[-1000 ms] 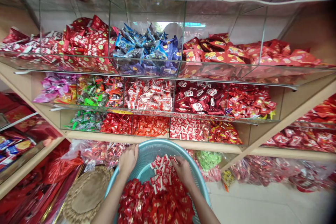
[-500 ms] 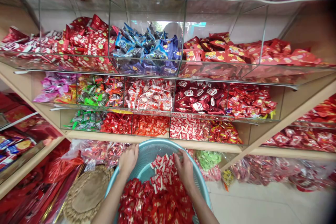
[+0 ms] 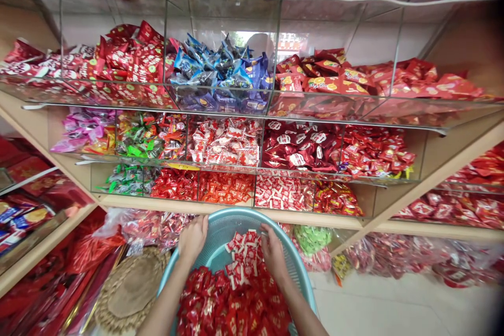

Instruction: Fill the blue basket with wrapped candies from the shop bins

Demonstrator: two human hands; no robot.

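Note:
A teal plastic basket (image 3: 227, 214) is in front of me at the bottom middle, tilted toward my view. My left hand (image 3: 192, 240) is closed over its far left rim. Inside the basket lie many red-wrapped candies (image 3: 232, 304), with a smaller pile of red-and-white wrapped candies (image 3: 244, 260) on top at the far side. My right hand (image 3: 273, 251) is over the basket's right part, beside the red-and-white pile. Its fingers are loosely bent and a little apart, and I see no candy between them.
A shelf with clear-walled bins stands ahead, its wooden lower edge (image 3: 307, 218) just behind the basket. The bottom bins hold red-and-white candies (image 3: 281, 191) and orange-red candies (image 3: 226, 187). A woven round stool (image 3: 132, 289) stands left; bagged candies (image 3: 313, 240) lie under the shelf.
My right hand has shifted slightly, its fingers a little farther from the red-and-white candies. My left hand and the basket are in the same place.

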